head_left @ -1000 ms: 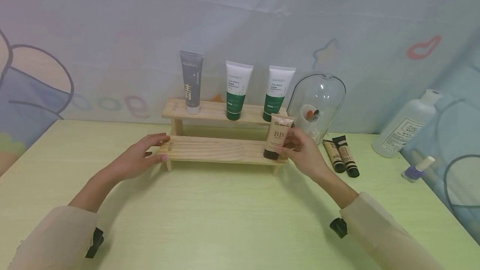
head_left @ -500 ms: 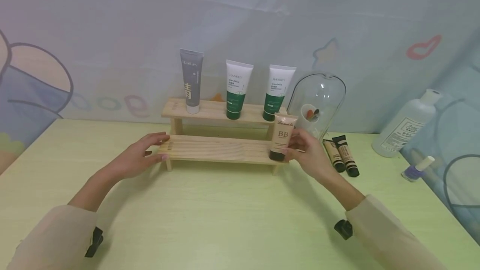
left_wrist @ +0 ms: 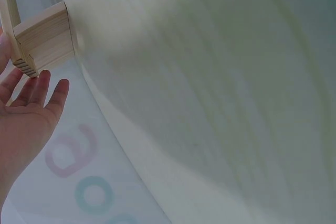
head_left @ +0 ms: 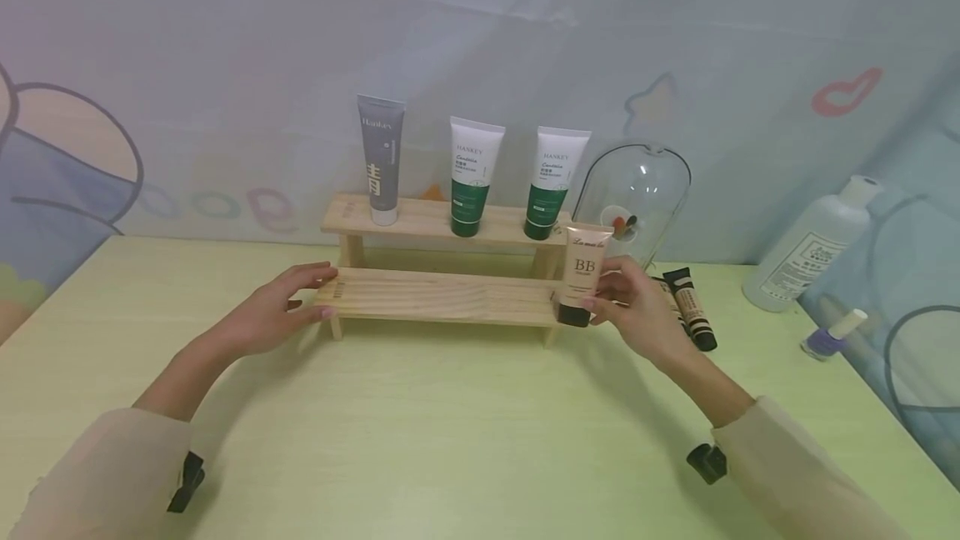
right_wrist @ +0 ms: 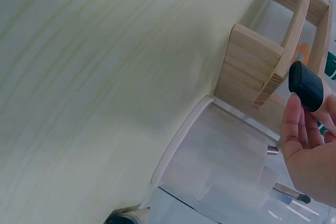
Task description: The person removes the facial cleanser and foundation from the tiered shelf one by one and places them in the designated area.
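Note:
My right hand (head_left: 633,311) pinches a beige BB cream tube (head_left: 585,265) with a black cap, held upright at the right end of the lower plank of a two-tier wooden rack (head_left: 435,294). In the right wrist view the dark cap (right_wrist: 306,85) shows just beside the plank's end. My left hand (head_left: 262,319) holds the lower plank's left end, thumb at the front corner and a fingertip at the back corner. On the upper plank stand a grey tube (head_left: 382,161) and two white-and-green tubes (head_left: 468,182), (head_left: 555,186), caps down.
Behind the right hand stands a clear dome (head_left: 660,190) with a white cup of brushes in it. Two small tubes (head_left: 690,307) lie on the table, one mostly hidden by the hand. A white bottle (head_left: 817,240) and a purple nail polish bottle (head_left: 832,336) are farther right.
My right hand has moved right with the BB cream tube, from over the lower plank's right part to its very end. The left hand has stayed in place.

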`<move>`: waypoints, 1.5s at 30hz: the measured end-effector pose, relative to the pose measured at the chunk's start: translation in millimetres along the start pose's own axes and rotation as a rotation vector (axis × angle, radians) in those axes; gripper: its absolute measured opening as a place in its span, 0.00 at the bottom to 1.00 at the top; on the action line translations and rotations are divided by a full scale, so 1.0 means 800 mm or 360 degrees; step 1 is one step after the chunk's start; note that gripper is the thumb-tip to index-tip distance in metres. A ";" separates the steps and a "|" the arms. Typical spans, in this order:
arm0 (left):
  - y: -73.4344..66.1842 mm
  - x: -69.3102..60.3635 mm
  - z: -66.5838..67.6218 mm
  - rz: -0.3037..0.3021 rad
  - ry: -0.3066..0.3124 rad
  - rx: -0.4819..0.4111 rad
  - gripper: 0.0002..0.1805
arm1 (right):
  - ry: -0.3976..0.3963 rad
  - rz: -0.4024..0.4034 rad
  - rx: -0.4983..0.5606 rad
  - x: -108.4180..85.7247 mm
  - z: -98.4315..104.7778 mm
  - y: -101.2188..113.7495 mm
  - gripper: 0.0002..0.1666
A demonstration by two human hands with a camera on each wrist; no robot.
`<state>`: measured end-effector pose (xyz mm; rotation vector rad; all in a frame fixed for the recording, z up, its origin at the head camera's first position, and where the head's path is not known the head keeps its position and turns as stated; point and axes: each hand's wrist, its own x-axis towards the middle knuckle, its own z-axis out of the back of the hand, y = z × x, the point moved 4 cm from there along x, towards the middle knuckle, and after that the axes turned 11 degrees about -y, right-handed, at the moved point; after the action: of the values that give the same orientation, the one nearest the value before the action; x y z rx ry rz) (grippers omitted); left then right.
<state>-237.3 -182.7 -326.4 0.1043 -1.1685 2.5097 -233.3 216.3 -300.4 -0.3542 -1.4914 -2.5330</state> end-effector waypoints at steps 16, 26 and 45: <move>-0.002 0.000 0.000 0.0002 0.0009 0.0003 0.33 | 0.0025 0.0100 0.0042 -0.015 0.045 -0.013 0.23; -0.002 -0.001 0.000 -0.0003 0.0011 -0.0012 0.32 | -0.0013 0.0046 -0.0111 -0.028 0.095 -0.032 0.23; -0.002 -0.001 0.001 0.0011 0.0007 -0.0008 0.33 | -0.0106 -0.0063 -0.0352 -0.022 0.188 -0.102 0.24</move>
<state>-235.9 -182.5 -325.2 0.0934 -1.1754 2.5111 -221.6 387.7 -303.2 -0.4487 -1.2521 -2.7506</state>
